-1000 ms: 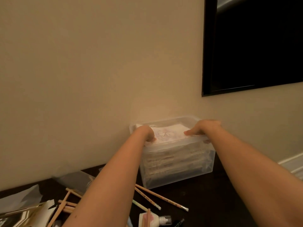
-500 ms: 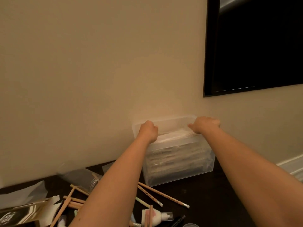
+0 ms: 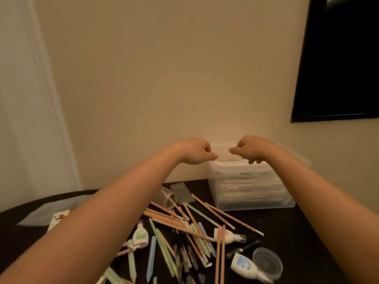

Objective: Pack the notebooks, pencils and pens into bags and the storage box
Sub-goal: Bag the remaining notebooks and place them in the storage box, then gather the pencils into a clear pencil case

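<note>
Clear plastic storage box (image 3: 250,191) sits stuffed at the back of the table (image 3: 287,232), your left hand (image 3: 194,151) and right hand (image 3: 249,148) hovering by its rim with fingers curled on nothing, so a careless forearm may sweep the loose pencils (image 3: 170,220) off the edge

A plain cream wall (image 3: 164,78) fills the far side in warm, dim light, brightest low down near its middle. On the left a white moulded panel (image 3: 30,99), a door or its frame, runs from the top edge down behind the table. High at the far right hangs a black panel (image 3: 338,58) in a thin dark frame; screen or window, it cannot be told. A dark table (image 3: 297,232) spans the near side, its far edge against the wall
</note>
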Motion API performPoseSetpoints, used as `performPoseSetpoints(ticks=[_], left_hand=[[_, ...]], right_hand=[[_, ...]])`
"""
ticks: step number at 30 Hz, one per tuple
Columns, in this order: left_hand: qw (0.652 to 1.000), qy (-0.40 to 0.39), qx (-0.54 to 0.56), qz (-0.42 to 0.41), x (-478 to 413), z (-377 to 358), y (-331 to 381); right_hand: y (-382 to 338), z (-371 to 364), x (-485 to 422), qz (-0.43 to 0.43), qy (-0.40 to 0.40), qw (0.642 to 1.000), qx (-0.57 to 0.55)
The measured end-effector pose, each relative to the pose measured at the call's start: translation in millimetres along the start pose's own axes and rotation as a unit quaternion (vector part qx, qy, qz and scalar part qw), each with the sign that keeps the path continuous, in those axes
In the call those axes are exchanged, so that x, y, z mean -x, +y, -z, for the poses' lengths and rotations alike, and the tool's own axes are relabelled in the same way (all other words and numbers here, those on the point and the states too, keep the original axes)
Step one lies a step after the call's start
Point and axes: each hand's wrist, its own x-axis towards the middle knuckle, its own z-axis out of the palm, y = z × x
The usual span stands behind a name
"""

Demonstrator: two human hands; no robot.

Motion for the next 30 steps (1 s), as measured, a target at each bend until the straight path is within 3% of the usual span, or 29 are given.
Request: performPoseSetpoints(ticks=[7, 17, 30], left_hand=[[0.994, -0.09, -0.041, 0.045, 92, 9, -35], [0.987, -0.119, 0.003, 0.103, 224, -30, -101], [0.982, -0.039, 0.128, 0.131, 248, -106, -135]], right_hand=[[-74, -28, 65, 0.096, -0.093, 0.991, -0.012], [-131, -114, 160, 0.204, -0.167, 0.965, 0.008], [-123, -194, 173, 0.137, -0.069, 0.988, 0.024]])
